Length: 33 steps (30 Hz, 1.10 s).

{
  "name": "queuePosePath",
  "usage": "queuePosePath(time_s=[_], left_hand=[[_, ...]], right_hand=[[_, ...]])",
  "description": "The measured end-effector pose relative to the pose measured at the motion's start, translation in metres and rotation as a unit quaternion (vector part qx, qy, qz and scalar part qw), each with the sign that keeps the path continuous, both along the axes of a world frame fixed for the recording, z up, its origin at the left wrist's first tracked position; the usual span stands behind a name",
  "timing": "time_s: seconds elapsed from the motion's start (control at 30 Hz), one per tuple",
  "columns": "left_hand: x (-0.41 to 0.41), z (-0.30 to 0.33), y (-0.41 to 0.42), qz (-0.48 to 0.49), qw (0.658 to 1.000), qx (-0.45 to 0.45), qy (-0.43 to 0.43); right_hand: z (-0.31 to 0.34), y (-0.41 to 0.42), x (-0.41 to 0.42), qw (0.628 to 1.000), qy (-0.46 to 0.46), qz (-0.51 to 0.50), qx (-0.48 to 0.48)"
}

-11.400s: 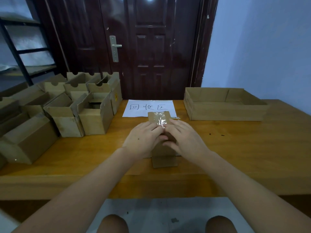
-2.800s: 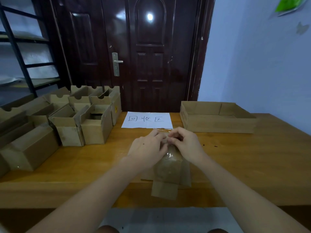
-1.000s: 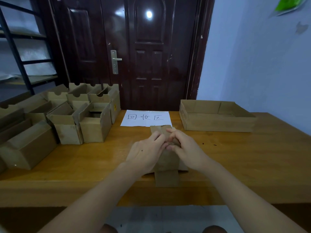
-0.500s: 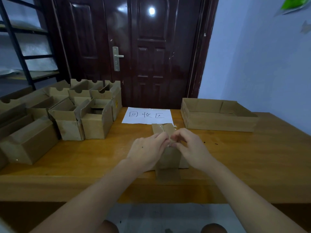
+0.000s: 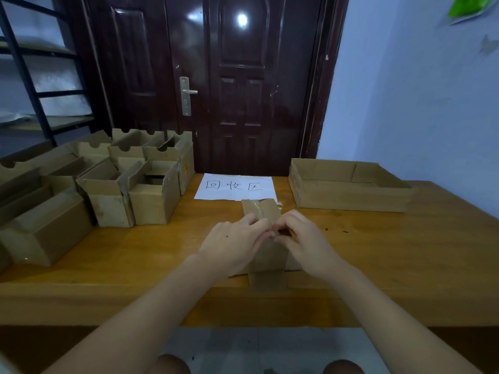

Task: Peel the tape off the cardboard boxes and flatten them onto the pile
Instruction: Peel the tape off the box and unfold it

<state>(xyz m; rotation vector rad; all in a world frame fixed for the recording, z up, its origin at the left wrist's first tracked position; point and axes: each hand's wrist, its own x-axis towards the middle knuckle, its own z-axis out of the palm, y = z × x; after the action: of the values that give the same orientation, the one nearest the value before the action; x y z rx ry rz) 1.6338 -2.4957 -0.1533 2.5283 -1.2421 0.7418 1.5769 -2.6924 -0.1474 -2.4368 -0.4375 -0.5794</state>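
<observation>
Dim room, cool bluish cast on the wall (image 5: 405, 90). One bright glare spot on the glossy door (image 5: 242, 19), a lamp behind me mirrored there. My hands throw soft shadows on the table (image 5: 405, 252). Wide lens bends the shelf rack (image 5: 24, 76) at the left edge; corners go soft and grainy.

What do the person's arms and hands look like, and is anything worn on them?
Both forearms are bare up to the picture's edge: no sleeves show. The left hand and right hand have no gloves, rings, watch or bracelet. The left hand has a small dark dot on its back.
</observation>
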Motion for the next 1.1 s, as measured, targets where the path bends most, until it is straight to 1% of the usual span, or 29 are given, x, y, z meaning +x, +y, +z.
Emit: queuePosePath(time_s=[0.2, 0.37, 0.57, 0.67, 0.73, 0.83, 0.93, 1.1], left_hand=[[-0.001, -0.007, 0.002, 0.013, 1.0, 0.025, -0.011], [-0.004, -0.003, 0.001, 0.009, 0.999, 0.023, -0.03], [-0.005, -0.006, 0.002, 0.008, 0.999, -0.007, -0.042], [-0.002, -0.009, 0.001, 0.011, 1.0, -0.014, -0.017], [0.0, -0.009, 0.002, 0.013, 1.0, -0.024, -0.001], [-0.001, -0.011, 0.005, 0.004, 0.999, -0.035, 0.0], [-0.001, -0.013, 0.006, -0.022, 0.999, -0.044, 0.007], [-0.001, -0.014, 0.011, -0.033, 0.999, -0.036, 0.013]], right_hand=[[-0.002, -0.003, -0.003, 0.999, 0.033, 0.018, -0.039], [0.0, -0.003, -0.008, 0.999, 0.035, 0.016, -0.023], [-0.006, -0.005, -0.009, 0.999, -0.03, 0.001, -0.031], [-0.006, -0.006, -0.008, 0.999, -0.036, 0.004, -0.022], [-0.004, -0.005, -0.008, 1.0, -0.015, -0.002, -0.022], [-0.006, -0.004, -0.008, 0.999, 0.027, -0.014, -0.042], [-0.011, -0.003, -0.007, 0.998, 0.011, -0.021, -0.062], [-0.014, 0.0, -0.01, 0.999, -0.009, -0.02, -0.047]])
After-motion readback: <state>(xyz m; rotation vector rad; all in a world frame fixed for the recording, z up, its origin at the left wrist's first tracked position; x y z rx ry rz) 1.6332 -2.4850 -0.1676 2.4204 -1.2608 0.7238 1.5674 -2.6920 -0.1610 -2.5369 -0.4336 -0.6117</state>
